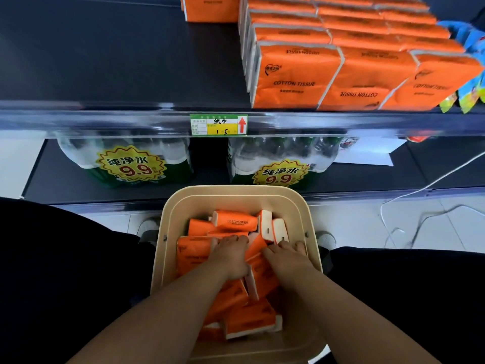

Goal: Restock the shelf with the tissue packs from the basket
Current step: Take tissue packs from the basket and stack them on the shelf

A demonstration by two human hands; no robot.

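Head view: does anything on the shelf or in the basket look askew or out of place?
On the shelf, the middle front tissue pack is upside down: its COTTON TISSUE print reads inverted, unlike the left front pack. The packs in the basket lie jumbled at all angles.

Tissue packs point(235, 220) in basket: orange wrap, white ends, dark lettering. Basket point(236, 191): plain beige throughout. Stacked packs point(296, 74) on shelf: same orange, whitish side seams, dark print. Shelf point(118, 61): dark grey board, clear glossy front strip. Price label point(218, 124): green border, white and yellow fields, black handwriting, red arrow on white. Water bottle bundles point(126, 164): clear and green, with yellow starburst stickers bearing red digits. Floor point(354, 222): pale tiles. Clothing point(52, 258): black. Packets point(469, 98) at right edge: blue, yellow, green.
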